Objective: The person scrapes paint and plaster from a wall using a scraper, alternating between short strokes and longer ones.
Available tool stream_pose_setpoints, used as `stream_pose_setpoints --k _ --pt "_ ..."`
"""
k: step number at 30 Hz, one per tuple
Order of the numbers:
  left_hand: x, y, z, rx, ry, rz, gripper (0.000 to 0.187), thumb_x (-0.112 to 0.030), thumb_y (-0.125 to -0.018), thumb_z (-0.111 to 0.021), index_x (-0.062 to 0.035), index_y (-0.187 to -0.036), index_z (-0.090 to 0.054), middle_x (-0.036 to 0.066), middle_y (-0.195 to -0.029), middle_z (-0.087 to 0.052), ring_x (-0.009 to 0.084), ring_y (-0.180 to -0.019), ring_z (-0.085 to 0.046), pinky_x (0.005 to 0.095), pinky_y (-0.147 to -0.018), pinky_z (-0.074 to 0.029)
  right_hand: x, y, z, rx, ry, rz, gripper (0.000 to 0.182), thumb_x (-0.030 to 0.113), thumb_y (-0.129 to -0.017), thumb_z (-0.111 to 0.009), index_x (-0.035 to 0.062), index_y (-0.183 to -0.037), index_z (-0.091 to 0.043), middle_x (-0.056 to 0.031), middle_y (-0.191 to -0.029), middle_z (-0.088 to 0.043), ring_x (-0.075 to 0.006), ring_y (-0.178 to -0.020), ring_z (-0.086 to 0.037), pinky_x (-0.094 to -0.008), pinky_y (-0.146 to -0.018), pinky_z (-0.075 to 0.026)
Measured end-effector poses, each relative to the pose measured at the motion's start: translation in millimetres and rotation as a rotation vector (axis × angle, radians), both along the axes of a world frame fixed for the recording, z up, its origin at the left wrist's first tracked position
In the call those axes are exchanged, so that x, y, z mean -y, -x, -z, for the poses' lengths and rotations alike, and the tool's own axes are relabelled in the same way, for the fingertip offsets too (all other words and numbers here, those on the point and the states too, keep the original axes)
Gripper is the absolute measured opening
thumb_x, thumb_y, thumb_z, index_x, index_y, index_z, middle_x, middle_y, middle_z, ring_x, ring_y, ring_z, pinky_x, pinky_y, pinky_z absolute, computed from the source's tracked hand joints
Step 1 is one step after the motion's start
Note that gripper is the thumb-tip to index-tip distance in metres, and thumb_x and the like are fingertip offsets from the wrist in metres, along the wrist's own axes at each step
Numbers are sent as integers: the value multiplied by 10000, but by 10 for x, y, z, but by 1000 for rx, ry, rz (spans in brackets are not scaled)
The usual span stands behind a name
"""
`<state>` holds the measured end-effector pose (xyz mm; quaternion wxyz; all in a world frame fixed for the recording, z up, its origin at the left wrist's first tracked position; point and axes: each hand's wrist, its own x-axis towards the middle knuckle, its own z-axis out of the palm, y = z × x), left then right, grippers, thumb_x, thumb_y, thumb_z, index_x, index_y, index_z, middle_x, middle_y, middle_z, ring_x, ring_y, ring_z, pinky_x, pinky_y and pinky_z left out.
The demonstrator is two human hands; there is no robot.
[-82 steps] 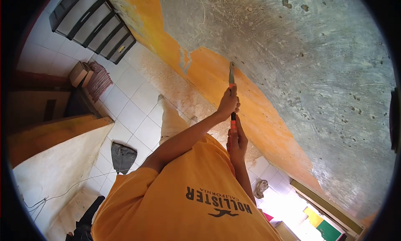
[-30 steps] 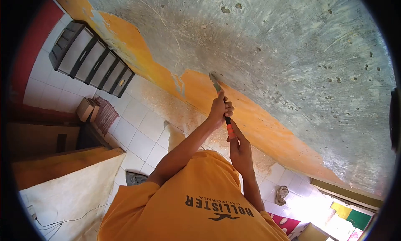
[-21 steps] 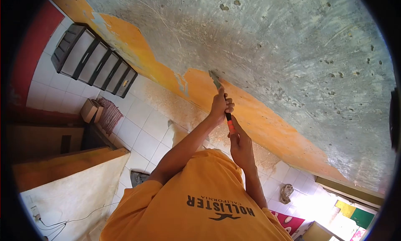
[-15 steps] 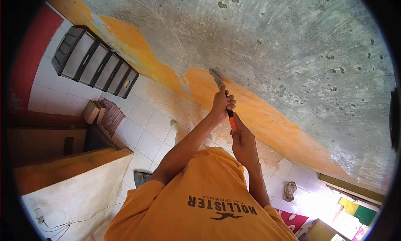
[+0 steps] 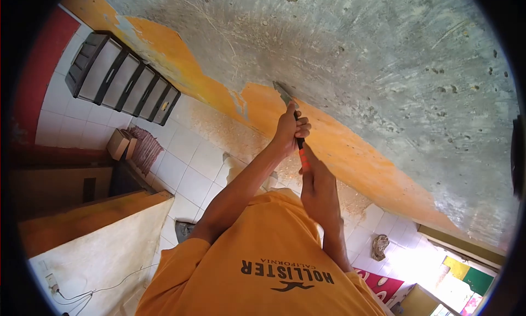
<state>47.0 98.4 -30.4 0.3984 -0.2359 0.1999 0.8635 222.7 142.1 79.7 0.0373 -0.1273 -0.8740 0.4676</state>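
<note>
A scraper [image 5: 282, 92] with a metal blade and a black and orange-red handle is held in both my hands. The blade tip meets the wall where orange paint [image 5: 329, 131] borders bare grey plaster [image 5: 350, 58]. My left hand [image 5: 291, 131] is closed around the black part of the handle, close to the blade. Lower down, my right hand [image 5: 319, 185] is closed on the orange-red end, its fingers partly hidden behind the back of the hand.
Flaked debris [image 5: 241, 132] lies on the white tiled floor [image 5: 189, 151] along the wall. A dark drawer unit [image 5: 123, 78] stands at left, near a cardboard box [image 5: 119, 143]. A low partition [image 5: 104, 234] with a cable is lower left. A crumpled item [image 5: 379, 247] lies at right.
The blade has shifted slightly up the wall over the paint edge. My right hand has turned a little on the handle end, its fingers now showing less.
</note>
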Motion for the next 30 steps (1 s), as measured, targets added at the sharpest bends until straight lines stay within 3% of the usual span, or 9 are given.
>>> stream_pose_setpoints --k 2,4,7,10,16,17,20,30 --pt "29 -83 126 30 -5 17 420 -479 -1127 -503 -128 -906 -438 -27 -681 -317 62 -508 -295 191 -379 -254 -60 97 114 86 10 33 522 -12 -1012 -477 -24 -1533 -508 -256 -953 -671 -356 -860 -691 -429 -798 -538" --pt "51 7 137 39 -46 51 428 -478 -1130 -496 -125 -896 -428 -27 -683 -319 61 -510 -293 190 -381 -252 -70 123 92 24 -84 -3 509 2 -1015 -474 -20 -1521 -528 -245 -953 -683 -341 -859 -692 -422 -805 -540" --pt "9 -53 157 13 0 25 437 -494 -1122 -498 -132 -892 -414 -33 -675 -307 66 -499 -276 210 -393 -255 -44 58 10 89 -22 17 520 -20 -1005 -459 -20 -1520 -531 -226 -939 -679 -310 -839 -686 -405 -813 -548" --pt "-53 -94 83 -19 50 22 410 -477 -1123 -491 -135 -912 -408 -37 -670 -299 72 -499 -273 226 -397 -257 -54 -21 -38 28 17 43 525 -39 -989 -507 -36 -1515 -510 -272 -912 -640 -410 -808 -654 -488 -752 -508" --pt "-97 -13 93 -22 63 -1 395 -467 -1125 -487 -130 -929 -420 -42 -673 -289 67 -509 -280 222 -399 -256 -83 -7 -87 20 39 54 523 -44 -988 -501 -30 -1511 -523 -267 -898 -646 -414 -807 -668 -483 -748 -520" --pt "-96 -24 80 -40 78 -2 397 -467 -1128 -491 -123 -938 -437 -41 -681 -299 63 -514 -284 215 -396 -259 -59 -15 -46 27 14 78 525 -41 -987 -466 -29 -1504 -554 -202 -923 -695 -282 -811 -683 -387 -774 -546" --pt "16 -87 205 -18 70 14 394 -464 -1133 -491 -116 -952 -457 -40 -687 -310 61 -517 -286 210 -390 -259 -86 86 162 46 -14 50 515 -41 -996 -499 -38 -1510 -519 -271 -904 -647 -412 -796 -668 -484 -731 -515" --pt "-106 -197 -75 -75 117 36 376 -450 -1117 -494 -137 -935 -391 -33 -666 -306 88 -501 -292 249 -401 -259 -101 -107 34 16 13 75 535 -44 -989 -520 -24 -1524 -517 -266 -904 -649 -399 -783 -663 -483 -733 -518"
